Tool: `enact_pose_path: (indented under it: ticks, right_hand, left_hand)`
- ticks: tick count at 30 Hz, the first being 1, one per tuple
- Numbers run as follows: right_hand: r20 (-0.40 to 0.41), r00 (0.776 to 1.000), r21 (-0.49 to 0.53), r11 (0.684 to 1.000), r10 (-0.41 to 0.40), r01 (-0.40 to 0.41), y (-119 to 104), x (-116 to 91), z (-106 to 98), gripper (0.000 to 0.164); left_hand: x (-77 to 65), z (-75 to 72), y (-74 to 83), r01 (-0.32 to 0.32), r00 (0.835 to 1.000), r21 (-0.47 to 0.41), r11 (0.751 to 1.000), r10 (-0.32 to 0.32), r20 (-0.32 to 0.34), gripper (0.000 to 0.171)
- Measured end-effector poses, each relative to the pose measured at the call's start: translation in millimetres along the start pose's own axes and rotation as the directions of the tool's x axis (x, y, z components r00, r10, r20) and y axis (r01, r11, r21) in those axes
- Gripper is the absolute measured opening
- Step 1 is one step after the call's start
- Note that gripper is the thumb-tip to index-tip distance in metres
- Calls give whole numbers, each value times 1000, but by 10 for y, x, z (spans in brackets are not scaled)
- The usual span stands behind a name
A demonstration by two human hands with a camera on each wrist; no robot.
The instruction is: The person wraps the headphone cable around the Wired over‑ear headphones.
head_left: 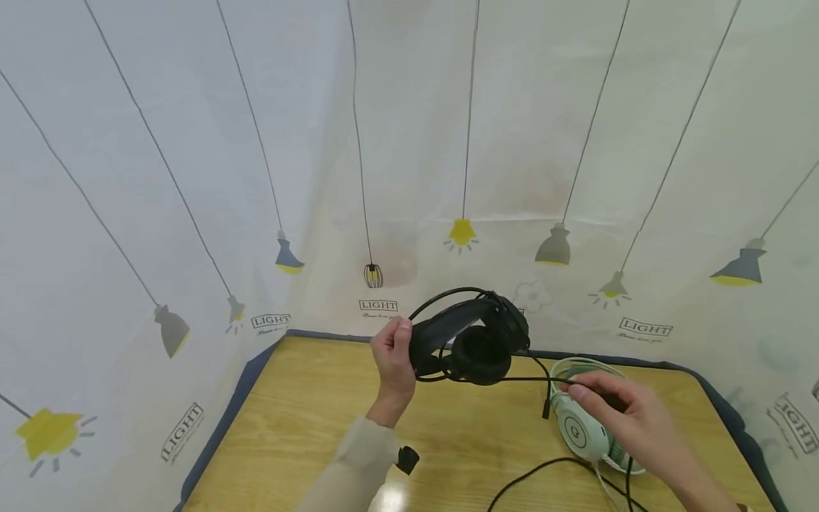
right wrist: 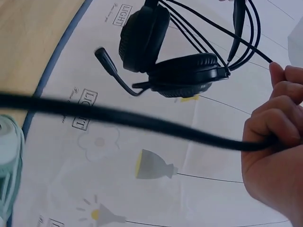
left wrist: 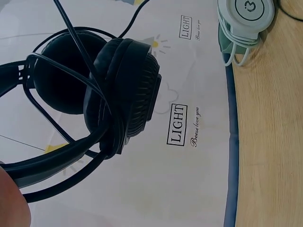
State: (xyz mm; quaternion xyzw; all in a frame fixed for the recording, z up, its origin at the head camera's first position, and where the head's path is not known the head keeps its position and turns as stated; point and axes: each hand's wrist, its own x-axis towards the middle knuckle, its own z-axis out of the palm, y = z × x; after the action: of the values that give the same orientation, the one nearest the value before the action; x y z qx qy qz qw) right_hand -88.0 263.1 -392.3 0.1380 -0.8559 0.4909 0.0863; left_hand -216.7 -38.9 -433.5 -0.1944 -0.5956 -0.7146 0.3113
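My left hand (head_left: 393, 359) grips the headband of a black over-ear headset (head_left: 480, 354), holding it up in front of the printed backdrop. Both padded ear cups (left wrist: 128, 90) show in the left wrist view, with loops of cable lying across them. A short microphone boom (right wrist: 108, 62) sticks out from one cup in the right wrist view. The right hand (head_left: 640, 419) pinches the headset's black cable (head_left: 534, 380), which stretches nearly level between the two hands. More of this cable (right wrist: 142, 123) runs out from the curled fingers, blurred in the right wrist view.
Mint-green headphones (head_left: 585, 430) with a pale cord lie on the wooden table (head_left: 307, 412), below the right hand. Black cable (head_left: 544, 466) trails over the tabletop near the front. A white sheet (head_left: 409, 142) printed with lamps stands along the table's back and sides.
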Motion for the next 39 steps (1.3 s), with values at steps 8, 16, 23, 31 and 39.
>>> enact_pose_path:
  ticks: [8,16,23,31,39]
  right_hand:
    - [-154,922,-326,899,-356,293,-88,167,-28,31]
    - [-143,832,-510,760,-537,402,-46,337,-109,34]
    - [-152,831,-526,756,-535,390,-4,431,-123,48]
    - [-126,858,-526,767,-498,368,-71,586,-88,25]
    - [-127,873,-530,776,-472,342,-29,599,-138,27]
  left_hand:
    - [25,-5,19,11,997,10,1000,-12,80,36]
    - [-30,-25,-1,230,955,-86,969,-207,214,41]
    - [-65,-8,-18,369,899,-103,924,-327,290,44]
    - [-64,-44,-9,458,866,-178,871,-391,312,38]
    - [-44,-40,-6,510,823,-193,838,-410,393,35]
